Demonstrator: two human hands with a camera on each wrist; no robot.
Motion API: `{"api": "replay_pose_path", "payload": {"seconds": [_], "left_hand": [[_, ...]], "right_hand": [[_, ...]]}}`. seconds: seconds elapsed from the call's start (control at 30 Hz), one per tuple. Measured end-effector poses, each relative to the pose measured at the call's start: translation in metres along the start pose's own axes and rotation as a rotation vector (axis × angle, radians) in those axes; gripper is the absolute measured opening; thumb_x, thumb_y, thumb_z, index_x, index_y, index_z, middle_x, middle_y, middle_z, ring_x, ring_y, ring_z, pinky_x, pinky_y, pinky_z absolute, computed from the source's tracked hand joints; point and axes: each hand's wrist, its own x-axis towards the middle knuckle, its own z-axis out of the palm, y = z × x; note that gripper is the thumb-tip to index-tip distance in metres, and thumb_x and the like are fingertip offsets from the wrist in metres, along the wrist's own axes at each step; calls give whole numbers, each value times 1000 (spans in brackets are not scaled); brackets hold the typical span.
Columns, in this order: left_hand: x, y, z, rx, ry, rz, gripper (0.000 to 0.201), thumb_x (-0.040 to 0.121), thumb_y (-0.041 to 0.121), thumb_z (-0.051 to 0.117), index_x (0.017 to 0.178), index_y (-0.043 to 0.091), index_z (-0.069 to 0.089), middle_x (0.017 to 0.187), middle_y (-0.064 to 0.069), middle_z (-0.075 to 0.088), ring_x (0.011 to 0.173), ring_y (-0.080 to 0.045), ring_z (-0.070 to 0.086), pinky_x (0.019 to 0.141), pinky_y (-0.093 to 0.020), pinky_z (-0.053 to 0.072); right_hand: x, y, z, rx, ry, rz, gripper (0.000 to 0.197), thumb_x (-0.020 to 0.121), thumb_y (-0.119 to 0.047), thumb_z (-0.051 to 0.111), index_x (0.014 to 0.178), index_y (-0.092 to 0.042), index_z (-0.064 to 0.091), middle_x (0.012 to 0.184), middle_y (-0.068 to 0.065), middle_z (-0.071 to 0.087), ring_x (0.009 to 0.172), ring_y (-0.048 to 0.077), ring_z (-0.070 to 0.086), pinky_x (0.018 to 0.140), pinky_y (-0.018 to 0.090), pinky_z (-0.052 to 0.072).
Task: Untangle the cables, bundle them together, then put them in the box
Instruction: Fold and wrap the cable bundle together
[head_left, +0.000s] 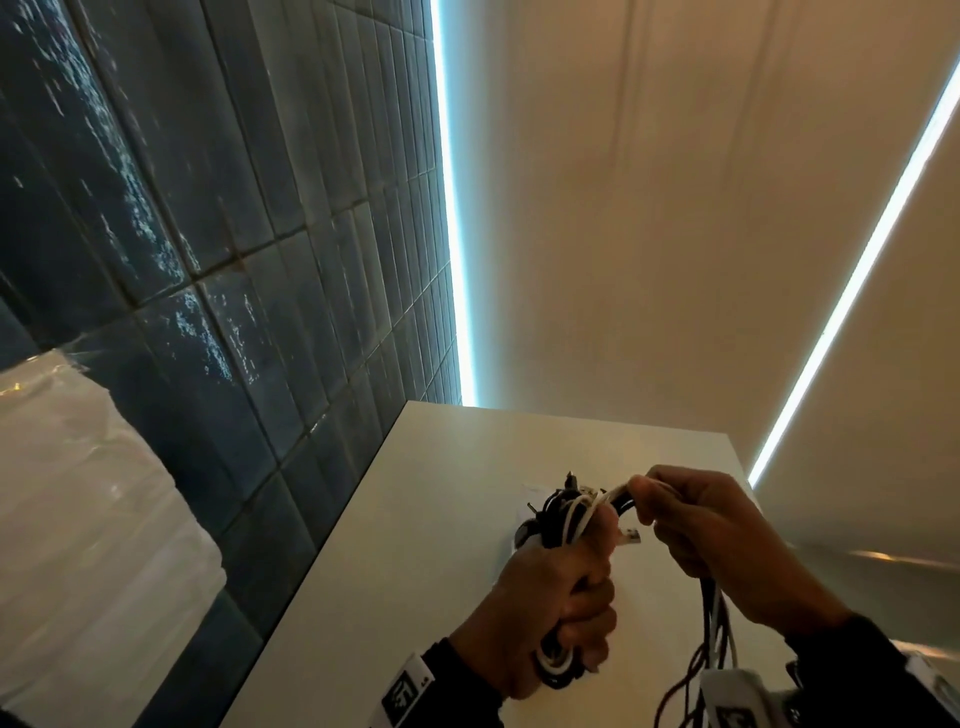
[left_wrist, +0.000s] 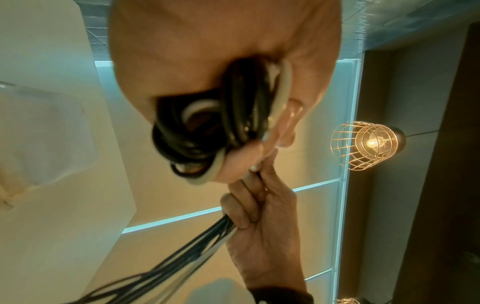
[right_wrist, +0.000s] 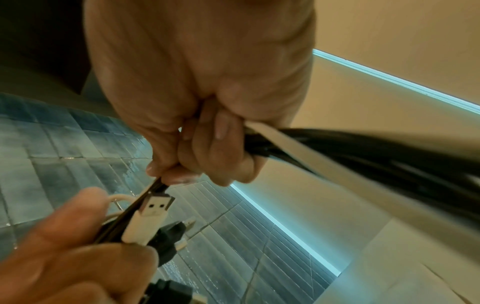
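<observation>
My left hand (head_left: 571, 608) grips a coiled bundle of black and white cables (head_left: 563, 512) in its fist, held up above a white tabletop (head_left: 415, 519). In the left wrist view the coil (left_wrist: 207, 123) bulges out of the left hand (left_wrist: 207, 51). My right hand (head_left: 660, 514) pinches the loose strands right beside the coil, and the rest of them (head_left: 711, 634) hang down from that fist. A white USB plug (right_wrist: 153, 207) sticks out between the right hand (right_wrist: 202, 102) and the left hand (right_wrist: 64, 246). No box is in view.
A dark blue tiled wall (head_left: 208, 260) stands on the left, with a plastic-wrapped white package (head_left: 78, 493) in front of it. Light strips (head_left: 452, 208) run along the pale ceiling. A wire-cage lamp (left_wrist: 369, 144) glows to one side.
</observation>
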Motion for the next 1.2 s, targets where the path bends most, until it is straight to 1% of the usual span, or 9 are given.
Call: {"api": "replay_pose_path", "payload": {"seconds": [0.33,0.5,0.6,0.73,0.83,0.9,1.0,1.07,1.2], "left_hand": [[5,16,-32,-306,245,260,43,82,35,74,58,19,41,42,6,28,32,-7,31,38,-22,33],[9,16,-37,-193,271,218,73,55,59,86,65,24,22,45,7,21,35,-7,24,40,-23,29],[19,7,-32,-124,334,187,73,43,72,83,61,25,29,47,6,22,37,-8,25,41,-22,31],[28,2,-24,-93,356,211,71,36,77,80,60,24,40,50,4,27,40,-9,28,43,-23,36],[31,2,-17,-3,348,200,63,48,71,82,61,22,45,53,3,31,45,-11,29,46,-24,35],[36,2,-13,42,362,169,50,64,58,81,63,22,47,54,4,35,46,-10,33,49,-23,35],[45,2,-14,-83,394,164,30,77,28,77,65,18,52,59,-1,45,47,-13,42,49,-24,38],[46,4,-15,-141,414,171,15,85,15,68,74,9,59,63,-6,54,52,-18,52,52,-27,45],[46,19,-21,-334,427,227,9,87,15,63,83,8,59,61,-4,53,48,-15,54,49,-26,48]], "right_hand": [[-38,29,16,366,-112,258,66,72,-61,64,93,2,65,60,7,19,47,14,14,43,23,18],[-43,27,28,338,238,179,75,48,-67,84,97,-10,76,53,5,22,44,12,17,41,19,18],[-41,13,47,190,421,55,17,83,-30,70,98,-26,76,44,2,34,37,12,29,37,19,26],[-29,12,62,-159,442,-96,31,90,-21,63,97,-51,65,69,14,63,52,6,47,52,24,42],[-26,11,69,-234,322,-165,37,91,-19,62,92,-56,63,74,-9,73,62,-1,62,60,16,49],[-25,13,77,-383,237,-198,28,92,-19,61,97,-46,67,73,-20,72,70,-2,69,65,16,56],[-19,32,85,-772,211,-297,18,93,-23,51,104,-23,65,71,-6,70,59,11,67,55,33,58],[-15,41,89,-938,201,-294,17,88,-20,53,104,-22,60,70,-5,66,54,12,63,49,29,55],[-30,35,93,-598,253,-137,19,92,-45,55,96,-30,45,69,-13,69,60,3,65,52,16,44]]}}
